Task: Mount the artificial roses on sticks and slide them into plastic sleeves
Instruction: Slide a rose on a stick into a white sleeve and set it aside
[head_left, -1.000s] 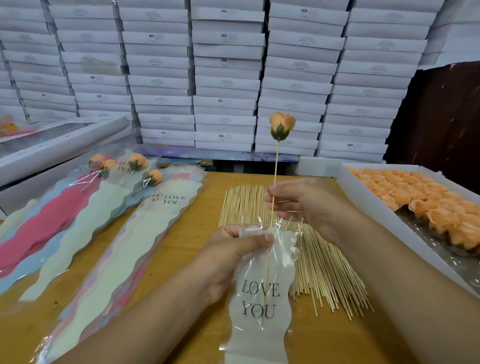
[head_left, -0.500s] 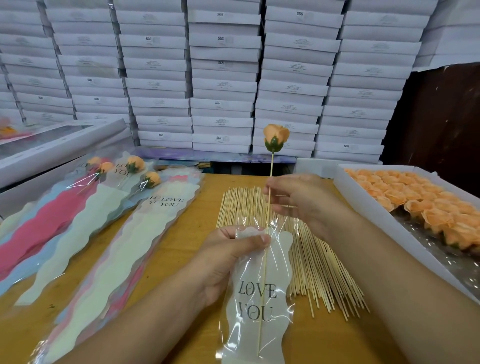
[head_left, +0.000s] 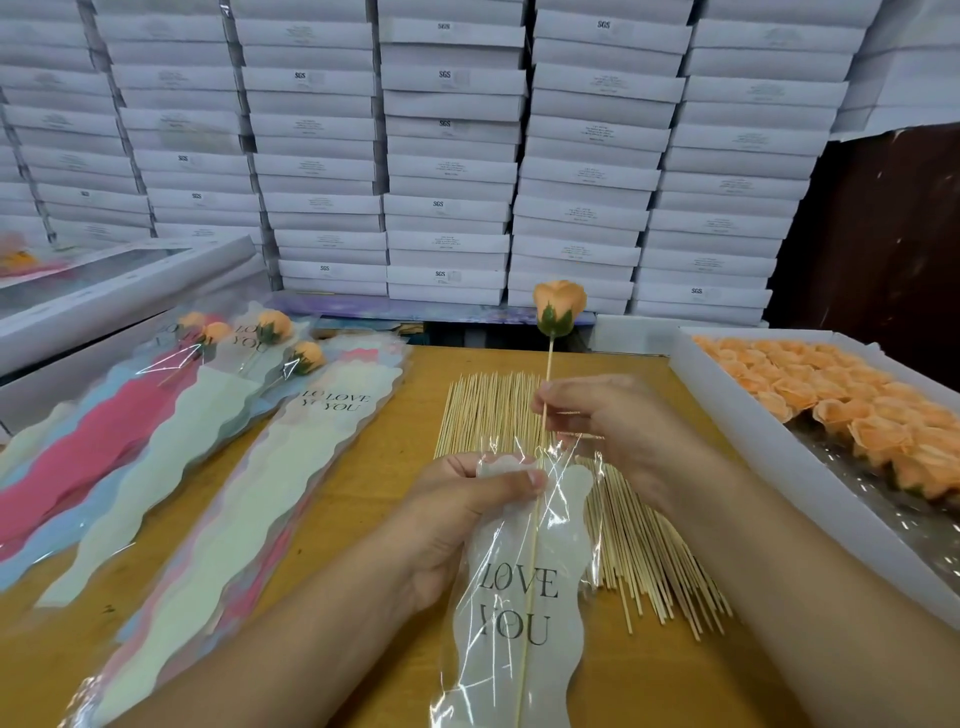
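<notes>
Head view: right hand (head_left: 613, 426) pinches the stick (head_left: 545, 395), rose (head_left: 558, 306) at twelve o'clock. Left hand (head_left: 467, 514) grips the sleeve (head_left: 519, 613) around the stick's lower part.

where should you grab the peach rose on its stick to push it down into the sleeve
Pinch the thin wooden stick just below the peach artificial rose, coming from the right. The stick stands nearly upright, its lower part already inside the clear plastic sleeve.
</notes>
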